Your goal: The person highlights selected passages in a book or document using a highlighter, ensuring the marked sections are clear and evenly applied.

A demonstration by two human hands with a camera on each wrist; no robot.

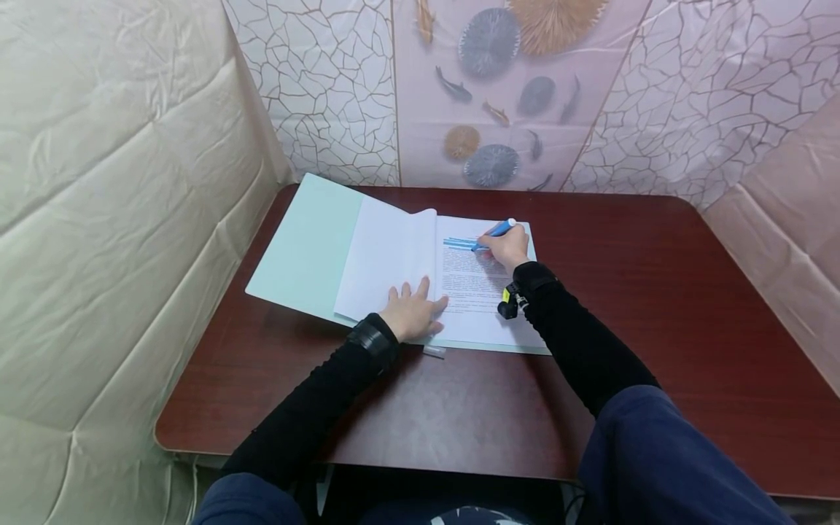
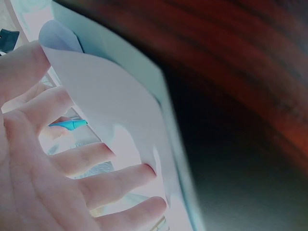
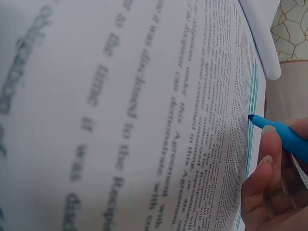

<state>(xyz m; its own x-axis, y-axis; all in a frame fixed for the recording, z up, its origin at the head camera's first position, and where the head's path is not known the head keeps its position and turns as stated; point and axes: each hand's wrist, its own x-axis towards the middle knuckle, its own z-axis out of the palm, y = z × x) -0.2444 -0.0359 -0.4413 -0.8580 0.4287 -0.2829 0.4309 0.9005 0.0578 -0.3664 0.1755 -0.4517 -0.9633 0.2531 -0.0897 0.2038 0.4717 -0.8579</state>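
A pale green folder point(image 1: 305, 240) lies spread out on the table, with turned white sheets point(image 1: 387, 255) on its left and a printed page point(image 1: 475, 321) on its right. Several blue lines point(image 1: 459, 242) run across the upper text. My right hand point(image 1: 510, 249) pinches a blue highlighter point(image 3: 286, 137) between thumb and fingers, its dark tip at the page beside these lines. With fingers spread, my left hand point(image 1: 412, 312) rests near the fold at the lower edge. In the left wrist view the turned sheet point(image 2: 103, 86) curls up beside those fingers.
Under the brown table point(image 1: 656, 306) edge nearest me are my legs. A small translucent strip point(image 1: 434, 351) pokes out by the folder's lower edge. A patterned backdrop point(image 1: 328, 87) stands behind the table, with pale padded fabric point(image 1: 118, 219) at the left.
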